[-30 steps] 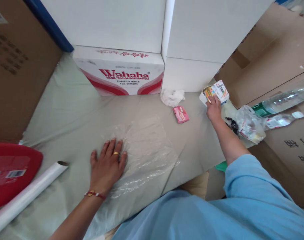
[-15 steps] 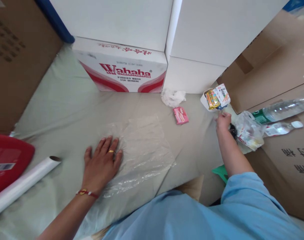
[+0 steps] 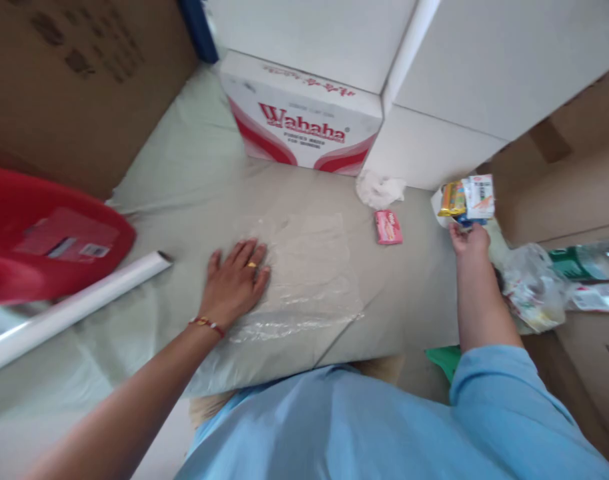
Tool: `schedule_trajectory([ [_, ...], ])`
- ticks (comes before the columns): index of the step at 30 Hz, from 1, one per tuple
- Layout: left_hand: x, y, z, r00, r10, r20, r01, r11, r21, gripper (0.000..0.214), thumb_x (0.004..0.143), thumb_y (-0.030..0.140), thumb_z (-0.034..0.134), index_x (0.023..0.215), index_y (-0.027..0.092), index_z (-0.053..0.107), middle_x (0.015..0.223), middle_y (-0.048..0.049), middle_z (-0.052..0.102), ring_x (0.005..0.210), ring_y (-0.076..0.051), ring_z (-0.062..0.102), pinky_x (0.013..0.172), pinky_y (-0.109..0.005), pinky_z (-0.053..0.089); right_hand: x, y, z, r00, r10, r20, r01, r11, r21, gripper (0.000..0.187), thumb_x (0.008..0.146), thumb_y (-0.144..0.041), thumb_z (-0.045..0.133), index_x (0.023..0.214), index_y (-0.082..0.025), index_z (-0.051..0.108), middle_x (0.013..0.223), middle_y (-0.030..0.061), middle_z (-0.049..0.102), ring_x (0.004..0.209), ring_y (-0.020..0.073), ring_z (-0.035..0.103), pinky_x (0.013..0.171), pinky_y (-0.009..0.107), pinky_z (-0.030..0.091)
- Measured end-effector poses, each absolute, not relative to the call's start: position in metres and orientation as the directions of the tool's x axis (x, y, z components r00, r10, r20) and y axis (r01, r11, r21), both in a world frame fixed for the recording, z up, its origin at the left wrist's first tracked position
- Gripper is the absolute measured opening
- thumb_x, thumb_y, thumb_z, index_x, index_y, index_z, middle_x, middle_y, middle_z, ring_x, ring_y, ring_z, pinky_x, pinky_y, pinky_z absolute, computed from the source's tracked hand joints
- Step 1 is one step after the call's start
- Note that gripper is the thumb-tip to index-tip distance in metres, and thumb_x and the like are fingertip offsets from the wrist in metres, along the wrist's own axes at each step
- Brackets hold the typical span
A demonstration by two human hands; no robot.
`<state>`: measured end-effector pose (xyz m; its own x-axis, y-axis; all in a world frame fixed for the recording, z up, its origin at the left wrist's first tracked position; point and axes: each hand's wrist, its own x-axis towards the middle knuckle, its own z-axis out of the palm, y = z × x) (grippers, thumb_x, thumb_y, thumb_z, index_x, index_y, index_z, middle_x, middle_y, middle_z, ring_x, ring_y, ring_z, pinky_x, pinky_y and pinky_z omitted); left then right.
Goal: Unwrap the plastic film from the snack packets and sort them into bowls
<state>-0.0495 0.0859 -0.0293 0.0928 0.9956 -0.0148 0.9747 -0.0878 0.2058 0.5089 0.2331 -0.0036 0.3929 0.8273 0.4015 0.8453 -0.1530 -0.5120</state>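
Observation:
My left hand lies flat with fingers spread on the left part of a clear plastic bag, pressing it to the covered table. At the far right, my right hand is at the near rim of a small white container, its fingers curled against a blue packet. Above that packet, a yellow snack packet and a white packet stick out of the container. A pink packet sits on the table between my hands, near a crumpled white plastic bag.
A Wahaha carton stands at the back beside white panels. To the left are a red plastic object and a white roll. A filled plastic bag and bottles lie right of my right arm, near cardboard.
My right hand has moved up to the container and its fingers now meet the blue packet. My left hand stays flat on the clear bag. The whole view has swung left.

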Motion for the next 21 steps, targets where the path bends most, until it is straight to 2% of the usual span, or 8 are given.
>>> schedule_trajectory([
  [3,-0.048,0.087,-0.031,0.093,0.994,-0.05,0.975,-0.081,0.206,0.064,0.107,0.046,0.026,0.164,0.022,0.043,0.175,-0.0113,0.036,0.162,-0.029,0.031,0.132,-0.06,0.01,0.459,0.225,-0.012,0.481,0.809,0.337,0.744,-0.173,-0.646,0.051,0.113,-0.034,0.02,0.131,-0.026,0.067,0.116,0.0178,0.069,0.089,0.0218,0.073,0.073,0.038,0.063],
  [5,-0.046,0.09,-0.033,0.078,0.994,-0.07,0.976,-0.062,0.211,0.064,0.107,0.047,0.026,0.166,0.024,0.039,0.177,-0.0101,0.031,0.164,-0.029,0.027,0.132,-0.062,0.008,0.4,0.2,-0.016,0.459,0.826,0.328,0.685,-0.094,-0.723,0.05,0.111,-0.037,0.022,0.134,-0.026,0.065,0.113,0.0159,0.07,0.083,0.0232,0.073,0.07,0.041,0.064],
  [6,-0.045,0.093,-0.034,0.067,0.995,-0.08,0.976,-0.048,0.214,0.064,0.108,0.048,0.025,0.167,0.025,0.037,0.178,-0.0097,0.029,0.165,-0.029,0.025,0.132,-0.065,0.006,0.365,0.183,-0.017,0.36,0.874,0.327,0.672,0.0,-0.74,0.045,0.109,-0.04,0.03,0.135,-0.027,0.065,0.116,0.0149,0.07,0.086,0.0246,0.074,0.075,0.044,0.065],
  [8,-0.041,0.101,-0.036,0.05,0.993,-0.104,0.975,-0.026,0.221,0.065,0.108,0.049,0.025,0.168,0.026,0.034,0.179,-0.0089,0.024,0.166,-0.031,0.02,0.13,-0.069,0.005,0.293,0.15,-0.018,-0.065,0.966,0.25,0.687,0.225,-0.691,0.045,0.106,-0.046,0.041,0.141,-0.03,0.065,0.134,0.0143,0.069,0.109,0.029,0.073,0.091,0.05,0.064],
  [10,-0.037,0.11,-0.036,0.055,0.991,-0.125,0.973,-0.026,0.228,0.064,0.108,0.05,0.024,0.168,0.028,0.033,0.18,-0.0078,0.021,0.167,-0.031,0.016,0.128,-0.073,0.004,0.236,0.128,-0.021,-0.43,0.894,0.126,0.714,0.422,-0.559,0.056,0.103,-0.048,0.047,0.156,-0.031,0.055,0.16,0.0124,0.055,0.146,0.0336,0.053,0.116,0.057,0.051],
  [12,-0.037,0.117,-0.037,0.08,0.988,-0.131,0.971,-0.048,0.233,0.064,0.109,0.051,0.023,0.169,0.03,0.031,0.18,-0.0067,0.02,0.167,-0.032,0.016,0.127,-0.076,0.003,0.207,0.124,-0.026,-0.572,0.82,-0.001,0.74,0.516,-0.432,0.065,0.104,-0.048,0.047,0.165,-0.028,0.045,0.172,0.0082,0.039,0.161,0.0326,0.033,0.131,0.058,0.032],
  [16,-0.048,0.123,-0.04,0.158,0.981,-0.114,0.963,-0.127,0.239,0.064,0.109,0.052,0.022,0.17,0.032,0.027,0.18,-0.0059,0.02,0.167,-0.031,0.018,0.127,-0.076,-0.003,0.236,0.136,-0.039,-0.498,0.867,-0.034,0.834,0.467,-0.295,0.061,0.108,-0.044,0.038,0.166,-0.025,0.044,0.173,0.0064,0.038,0.164,0.0321,0.028,0.134,0.058,0.02],
  [21,-0.058,0.122,-0.043,0.204,0.975,-0.086,0.95,-0.176,0.258,0.066,0.109,0.054,0.02,0.17,0.029,0.026,0.18,-0.0065,0.019,0.167,-0.029,0.017,0.128,-0.074,-0.002,0.32,0.132,-0.047,-0.322,0.938,0.128,0.883,0.346,-0.318,0.052,0.107,-0.041,0.039,0.153,-0.026,0.059,0.159,0.0147,0.056,0.149,0.0323,0.049,0.125,0.057,0.039],
])
